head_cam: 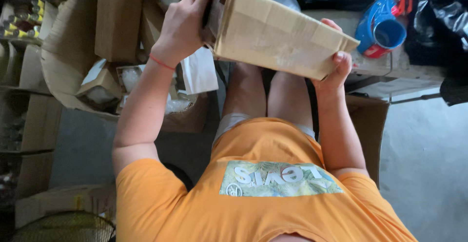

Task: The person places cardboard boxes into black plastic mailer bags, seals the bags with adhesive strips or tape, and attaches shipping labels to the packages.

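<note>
I hold a small brown cardboard box (273,30) with clear tape along its side, raised above my knees. My left hand (187,20) grips its left end, fingers reaching over the top edge. My right hand (336,59) clasps the lower right corner, thumb on the near face. A red string sits around my left wrist. My orange shirt fills the bottom of the view.
A large open carton (73,47) at left holds smaller boxes and white packets. Stacked cartons (34,125) line the left edge. A blue tape dispenser (382,27) lies on a surface at upper right, beside black plastic bags (438,8). Grey floor (424,149) lies at right.
</note>
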